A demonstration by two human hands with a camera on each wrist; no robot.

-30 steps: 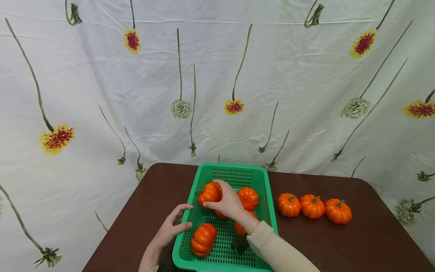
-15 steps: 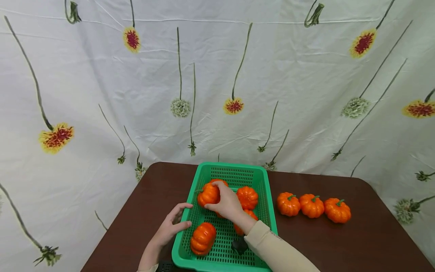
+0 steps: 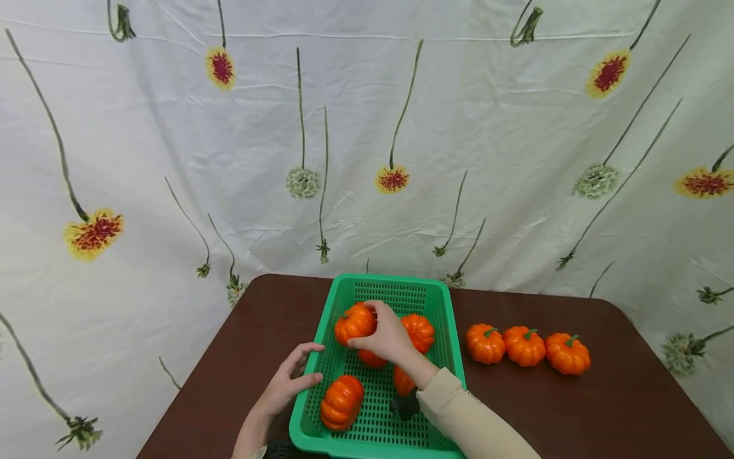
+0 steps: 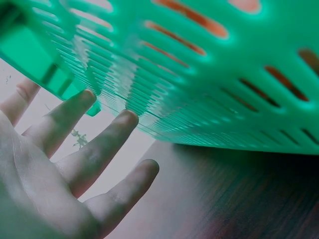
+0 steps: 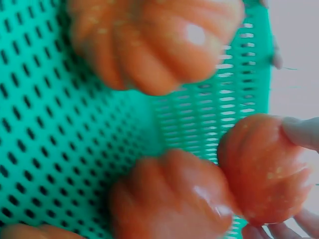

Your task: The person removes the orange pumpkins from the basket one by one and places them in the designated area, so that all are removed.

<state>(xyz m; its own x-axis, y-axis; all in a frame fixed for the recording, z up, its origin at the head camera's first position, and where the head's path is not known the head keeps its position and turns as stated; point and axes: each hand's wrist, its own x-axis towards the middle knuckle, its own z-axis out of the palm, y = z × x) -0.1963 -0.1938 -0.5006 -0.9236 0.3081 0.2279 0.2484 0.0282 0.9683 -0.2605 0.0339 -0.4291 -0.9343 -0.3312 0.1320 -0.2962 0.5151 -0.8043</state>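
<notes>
Holding an orange pumpkin (image 3: 352, 324) in the right hand (image 3: 390, 336), inside the left side of the green slotted basket (image 3: 387, 279), toward the far end. Set to pumpkin width in the grip, thumb nearer, fingers farther. Lying left of the palm; near-round, so without a clear long axis. Closer to the right hand than to the left hand (image 3: 289, 376). Leaving the left hand spread and holding nothing, by the basket's left wall; touching or not, cannot tell. Also in the basket: near-left pumpkin (image 3: 342, 403), half-hidden pumpkin (image 3: 373, 359) below the right hand, right-side pumpkin (image 3: 418, 331), sleeve-side pumpkin (image 3: 404, 381). By the sleeve (image 3: 470, 414), a dark object (image 3: 405, 406), unclear. Right of the basket, on the worktop (image 3: 631, 395), a row of three pumpkins (image 3: 524, 347). Beyond, flower-print cloth (image 3: 252, 140). From the right wrist, blurred: showing thumb and fingertips on opposite sides, another pumpkin just beside or touching. From the left wrist: showing the wall's outer face, hidden from the head, with orange through the slots.
</notes>
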